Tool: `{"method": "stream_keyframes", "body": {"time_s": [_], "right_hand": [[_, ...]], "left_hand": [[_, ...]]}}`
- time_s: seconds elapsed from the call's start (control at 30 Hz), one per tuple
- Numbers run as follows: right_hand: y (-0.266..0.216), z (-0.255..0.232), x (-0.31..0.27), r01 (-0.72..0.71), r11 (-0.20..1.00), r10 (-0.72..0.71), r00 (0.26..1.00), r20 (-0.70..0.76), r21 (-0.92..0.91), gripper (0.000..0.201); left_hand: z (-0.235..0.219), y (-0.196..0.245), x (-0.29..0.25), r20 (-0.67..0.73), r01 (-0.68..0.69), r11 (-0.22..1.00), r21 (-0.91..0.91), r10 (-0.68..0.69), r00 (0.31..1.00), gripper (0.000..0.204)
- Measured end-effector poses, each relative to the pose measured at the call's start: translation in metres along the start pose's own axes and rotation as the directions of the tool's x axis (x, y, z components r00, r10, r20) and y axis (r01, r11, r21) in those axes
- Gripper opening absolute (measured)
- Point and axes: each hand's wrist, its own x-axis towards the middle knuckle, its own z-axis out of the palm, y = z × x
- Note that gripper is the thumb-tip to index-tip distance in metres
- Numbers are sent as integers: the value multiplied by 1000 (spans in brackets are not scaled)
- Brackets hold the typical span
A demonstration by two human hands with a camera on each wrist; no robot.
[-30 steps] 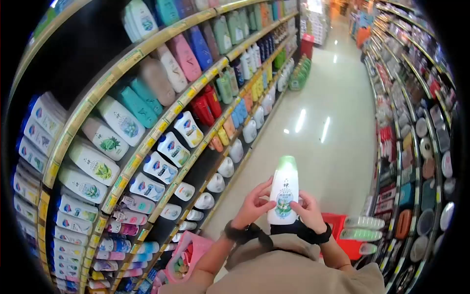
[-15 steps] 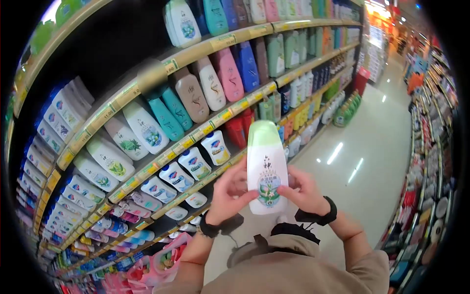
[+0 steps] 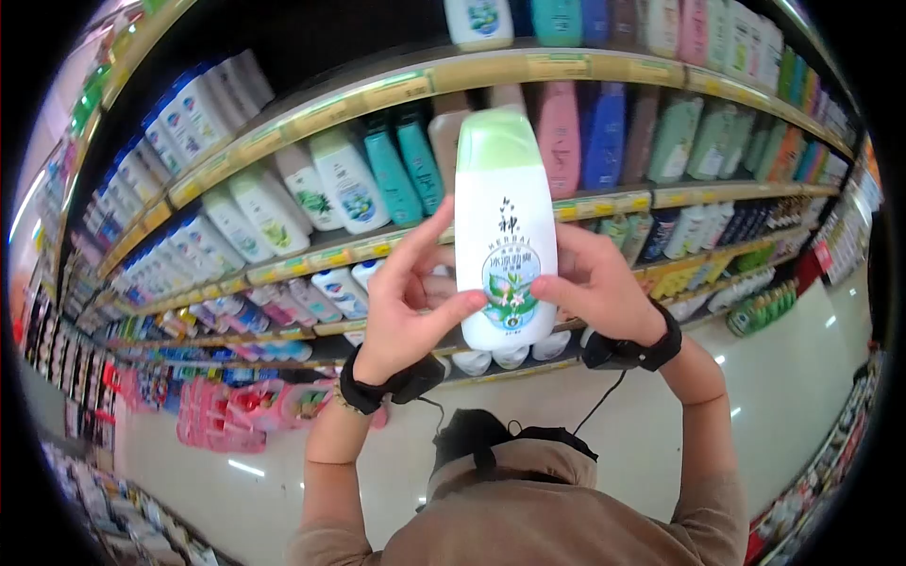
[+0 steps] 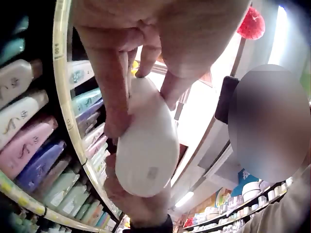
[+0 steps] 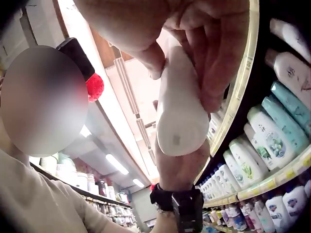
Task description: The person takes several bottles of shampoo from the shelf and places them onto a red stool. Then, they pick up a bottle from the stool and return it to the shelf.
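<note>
A white bottle (image 3: 505, 203) is held in front of the shelf (image 3: 613, 203), apart from its edge, with the label (image 3: 511, 274) faced away from the shelf. Both sides are gripped by the left hand (image 3: 406, 302) and right hand (image 3: 602, 288), fingers (image 3: 427, 234) bent and parted to the bottle's width. Room is left between hands and shelf. Pink baskets (image 3: 226, 415) are set on the floor (image 3: 642, 415) at the shelf's foot.

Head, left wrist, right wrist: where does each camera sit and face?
Head: head-worn, facing forward and down at the white bottle; left hand, right hand, arms show.
Left wrist: worn there, facing up at the bottle; both hands show.
Right wrist: worn there, also facing up at it; both hands show.
Wrist views share ceiling lights, blurred head.
</note>
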Motion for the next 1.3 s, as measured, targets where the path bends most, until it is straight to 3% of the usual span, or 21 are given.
{"method": "stream_keyframes", "body": {"time_s": [0.27, 0.37, 0.57, 0.7, 0.73, 0.77, 0.87, 0.9, 0.97, 1.03, 1.07, 1.17, 1.3], "right_hand": [[-11, 1, 63, 7, 995, -16, 996, 91, 97, 32], [0, -1, 89, 44, 998, -48, 993, 107, 38, 31], [-1, 2, 129, -14, 992, 21, 998, 54, -128, 27], [3, 2, 159, 103, 984, -100, 995, 25, -142, 27], [4, 2, 166, 136, 980, -136, 991, 11, -148, 28], [5, 2, 171, 168, 974, -171, 985, -5, -155, 29], [-4, -2, 188, 161, 957, -176, 983, -42, -241, 30], [-9, -1, 195, 156, 953, -177, 983, -56, -260, 29], [-19, 2, 212, 273, 918, -311, 946, -94, -288, 28], [-36, -1, 227, 133, 904, -202, 971, -131, -407, 32], [-36, -5, 239, 193, 883, -273, 953, -133, -429, 36], [-39, -16, 270, 157, 841, -280, 945, -169, -518, 43], [-36, -27, 314, 176, 618, -467, 866, -178, -766, 44]], "left_hand": [[-32, 21, 34, -54, 2, 997, 74, 2, 999, 76], [-51, 17, 47, -53, -3, 996, 88, 8, 999, 76], [-89, 1, 74, -35, -8, 997, 79, 11, 999, 74], [-106, -6, 97, -42, -12, 998, 60, 14, 999, 73], [-108, -9, 103, -74, -106, 990, 97, 114, 991, 73], [-111, -8, 110, -56, -114, 989, 89, 119, 991, 73], [-117, -1, 131, -31, -143, 987, 68, 145, 989, 72], [-123, 4, 139, -16, -86, 993, 81, 88, 996, 73], [-138, 16, 162, 29, -20, 983, 181, 15, 999, 71], [-147, 26, 185, 39, 48, 984, 172, -55, 998, 67], [-153, 27, 195, 46, 36, 974, 222, -48, 998, 63], [-163, 35, 217, 69, 79, 959, 270, -101, 992, 57], [-185, 33, 259, 106, 54, 936, 347, -96, 990, 51]]}}
